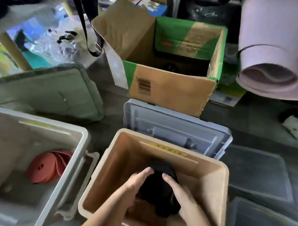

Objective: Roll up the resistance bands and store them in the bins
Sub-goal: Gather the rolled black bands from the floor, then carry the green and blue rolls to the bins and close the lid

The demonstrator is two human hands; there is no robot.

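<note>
I am watching both hands reaching down into the tan plastic bin (212, 169), pressing a rolled black resistance band (155, 190) between them. The left hand (135, 184) and right hand (177, 193) are lying against its sides with fingers nearly straight, cupping rather than clenching. Just beyond the grip, a yellow label strip (170, 150) is showing on the bin's far wall, its writing too blurred to read. Left of the grip, one grey plastic bin (74, 160) is holding one coiled red resistance band (45, 167). That is making two bins and two bands. Past the grip, two lids are lying: a blue-grey lid (176, 127) touching the tan bin and a grey-green lid (44, 88) further left. Beyond them, one open cardboard box (165, 92) is showing a barcode (144, 86); its green print is unreadable.
</note>
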